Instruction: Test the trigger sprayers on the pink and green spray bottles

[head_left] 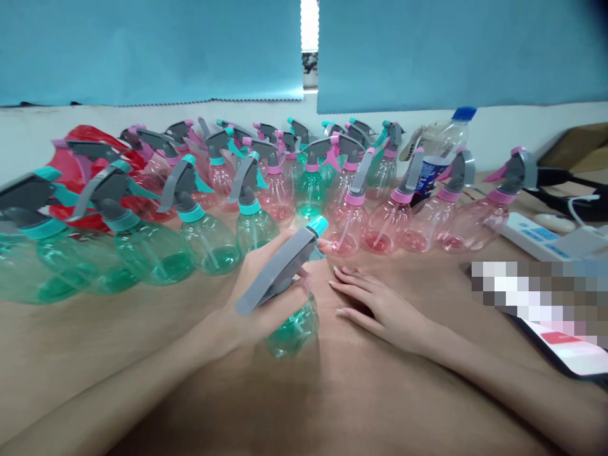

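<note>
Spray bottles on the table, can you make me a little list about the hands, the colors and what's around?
Left hand: holding a green spray bottle with a turquoise nozzle
Right hand: palm down on the table, beside that bottle
Front left: green bottles with turquoise collars
Front right: pink bottles with pink collars
Behind them: more spray bottles, both colors
Far right: phone

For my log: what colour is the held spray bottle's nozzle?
Turquoise nozzle, seen in the head view.
</note>
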A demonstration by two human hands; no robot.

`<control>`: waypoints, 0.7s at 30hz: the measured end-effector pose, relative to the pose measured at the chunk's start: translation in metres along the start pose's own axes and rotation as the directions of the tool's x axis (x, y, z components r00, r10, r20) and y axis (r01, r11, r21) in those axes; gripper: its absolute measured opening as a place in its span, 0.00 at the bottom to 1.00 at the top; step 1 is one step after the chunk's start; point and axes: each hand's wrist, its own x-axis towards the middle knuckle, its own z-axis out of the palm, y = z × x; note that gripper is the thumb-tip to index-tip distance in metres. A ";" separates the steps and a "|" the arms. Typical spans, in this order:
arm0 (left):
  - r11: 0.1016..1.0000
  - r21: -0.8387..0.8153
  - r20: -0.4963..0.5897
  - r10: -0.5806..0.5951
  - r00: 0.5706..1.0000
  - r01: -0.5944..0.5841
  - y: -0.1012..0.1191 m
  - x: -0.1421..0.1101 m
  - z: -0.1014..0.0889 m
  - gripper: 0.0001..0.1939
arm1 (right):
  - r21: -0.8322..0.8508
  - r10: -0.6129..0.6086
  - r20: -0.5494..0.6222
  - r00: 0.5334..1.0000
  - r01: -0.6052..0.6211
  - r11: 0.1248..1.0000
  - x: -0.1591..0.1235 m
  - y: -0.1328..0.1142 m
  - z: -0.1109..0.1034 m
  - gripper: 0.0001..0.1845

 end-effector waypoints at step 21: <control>0.999 -0.021 0.022 -0.047 0.999 0.048 0.000 -0.003 -0.003 0.18 | -0.049 -0.026 -0.001 1.000 0.026 0.998 0.001 -0.003 -0.002 0.29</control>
